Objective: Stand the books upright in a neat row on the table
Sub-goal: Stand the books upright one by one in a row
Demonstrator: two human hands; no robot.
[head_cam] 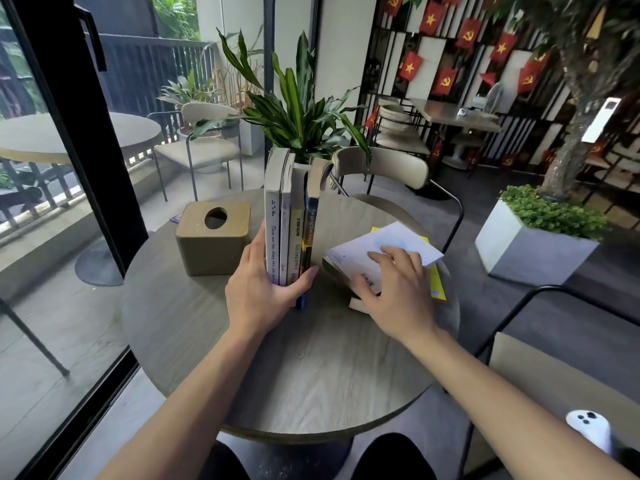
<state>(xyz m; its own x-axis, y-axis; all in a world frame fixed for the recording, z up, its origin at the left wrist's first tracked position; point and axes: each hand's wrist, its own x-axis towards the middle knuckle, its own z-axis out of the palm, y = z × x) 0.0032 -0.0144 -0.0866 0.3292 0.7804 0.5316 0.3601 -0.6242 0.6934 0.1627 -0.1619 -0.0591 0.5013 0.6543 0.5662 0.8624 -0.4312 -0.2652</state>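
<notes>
Several books stand upright in a row (290, 220) near the middle of the round table (298, 375), spines toward me. My left hand (263, 292) clamps their lower part, fingers on the left side and thumb on the right by the blue book. To the right lies a small stack of flat books: a white-covered book (405, 242) on top, a yellow one (437, 284) beneath. My right hand (391, 289) rests on this stack, fingers spread over the white cover and thumb at its near edge.
A wooden tissue box (214, 237) sits just left of the upright books. A potted plant (301, 116) stands behind the row. A chair (384, 168) faces the table's far side, a glass door (69, 168) runs along the left, and a white planter (533, 244) is at right.
</notes>
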